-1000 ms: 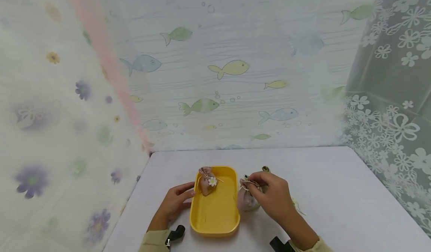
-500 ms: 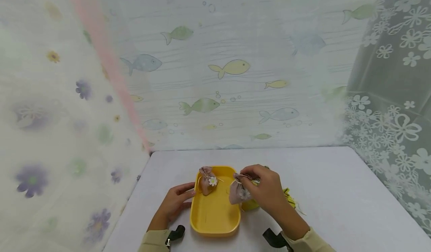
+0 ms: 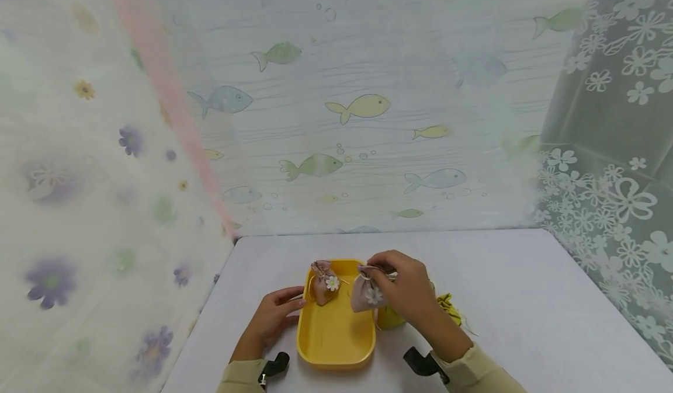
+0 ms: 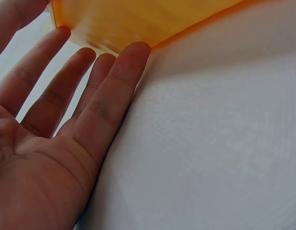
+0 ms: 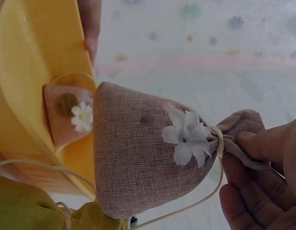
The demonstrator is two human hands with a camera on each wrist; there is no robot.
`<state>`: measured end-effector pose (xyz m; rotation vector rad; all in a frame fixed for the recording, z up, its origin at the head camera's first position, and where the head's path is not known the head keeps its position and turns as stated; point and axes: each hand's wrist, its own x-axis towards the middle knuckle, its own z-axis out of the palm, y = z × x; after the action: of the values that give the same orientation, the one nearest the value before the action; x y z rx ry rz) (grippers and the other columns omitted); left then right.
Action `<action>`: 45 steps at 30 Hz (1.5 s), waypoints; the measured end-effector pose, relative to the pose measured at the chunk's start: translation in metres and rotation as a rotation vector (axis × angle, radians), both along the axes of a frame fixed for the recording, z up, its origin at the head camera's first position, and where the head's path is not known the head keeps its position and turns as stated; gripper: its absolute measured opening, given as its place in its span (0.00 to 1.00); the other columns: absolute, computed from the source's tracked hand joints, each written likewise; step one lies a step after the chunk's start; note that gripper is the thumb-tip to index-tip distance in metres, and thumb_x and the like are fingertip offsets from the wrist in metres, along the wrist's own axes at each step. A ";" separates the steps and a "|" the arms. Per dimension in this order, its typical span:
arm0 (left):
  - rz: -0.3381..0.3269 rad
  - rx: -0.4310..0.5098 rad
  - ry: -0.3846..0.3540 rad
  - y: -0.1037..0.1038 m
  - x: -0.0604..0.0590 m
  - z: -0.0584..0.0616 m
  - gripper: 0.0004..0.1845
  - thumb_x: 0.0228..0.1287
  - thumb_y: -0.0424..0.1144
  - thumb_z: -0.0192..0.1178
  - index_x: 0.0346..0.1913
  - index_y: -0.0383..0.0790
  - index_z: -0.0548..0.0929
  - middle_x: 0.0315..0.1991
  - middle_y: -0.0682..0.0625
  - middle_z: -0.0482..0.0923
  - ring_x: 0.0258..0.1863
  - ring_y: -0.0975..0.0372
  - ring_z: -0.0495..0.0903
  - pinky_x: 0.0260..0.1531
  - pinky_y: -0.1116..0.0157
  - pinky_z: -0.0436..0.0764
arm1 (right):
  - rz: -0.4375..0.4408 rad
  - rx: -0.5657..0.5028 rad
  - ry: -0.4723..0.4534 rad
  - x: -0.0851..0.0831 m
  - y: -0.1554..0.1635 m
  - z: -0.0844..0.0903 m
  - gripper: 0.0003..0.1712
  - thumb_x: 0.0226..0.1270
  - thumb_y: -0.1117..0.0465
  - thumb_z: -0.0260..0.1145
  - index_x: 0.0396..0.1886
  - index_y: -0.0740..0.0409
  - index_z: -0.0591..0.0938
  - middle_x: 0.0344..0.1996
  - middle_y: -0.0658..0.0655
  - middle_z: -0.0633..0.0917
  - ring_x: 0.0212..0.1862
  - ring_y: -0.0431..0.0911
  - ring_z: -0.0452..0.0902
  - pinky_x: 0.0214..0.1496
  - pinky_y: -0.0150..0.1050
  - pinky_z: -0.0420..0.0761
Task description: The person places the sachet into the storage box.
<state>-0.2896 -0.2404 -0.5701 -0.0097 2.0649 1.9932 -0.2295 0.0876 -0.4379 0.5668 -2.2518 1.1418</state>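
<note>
A yellow tray (image 3: 336, 346) stands on the white table. Inside its far left part lies a brownish-pink drawstring pouch (image 3: 323, 291) with a white daisy on it. My left hand (image 3: 277, 317) rests against the tray's left side, its fingers fairly straight with the tips at the wall in the left wrist view. By its gathered neck, my right hand (image 3: 407, 282) pinches a mauve drawstring pouch (image 5: 148, 148) that bears a white flower and a pale cord. In the head view this pouch hangs over the tray's right rim.
Right of the tray lies a yellow-green pouch (image 3: 390, 318), partly hidden by my right hand. Another yellow-green gathered piece of cloth (image 3: 450, 308) with a pale cord shows beyond my right wrist. Fish-patterned curtain (image 3: 368, 148) hangs behind the table.
My right hand has carried the mauve pouch up and left, from beside the tray to over its right rim, uncovering the yellow-green pouches. The left hand and tray have stayed put.
</note>
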 end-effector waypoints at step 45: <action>-0.018 0.041 -0.030 0.003 0.014 0.004 0.33 0.62 0.43 0.75 0.68 0.36 0.78 0.71 0.38 0.74 0.59 0.54 0.83 0.54 0.53 0.88 | 0.084 0.020 -0.191 -0.039 -0.018 -0.014 0.05 0.71 0.61 0.71 0.44 0.51 0.88 0.39 0.44 0.89 0.36 0.33 0.85 0.40 0.31 0.86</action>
<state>-0.2752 -0.2373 -0.5659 -0.0130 1.9983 2.0125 -0.2688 0.0697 -0.4522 0.5872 -2.4230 1.2638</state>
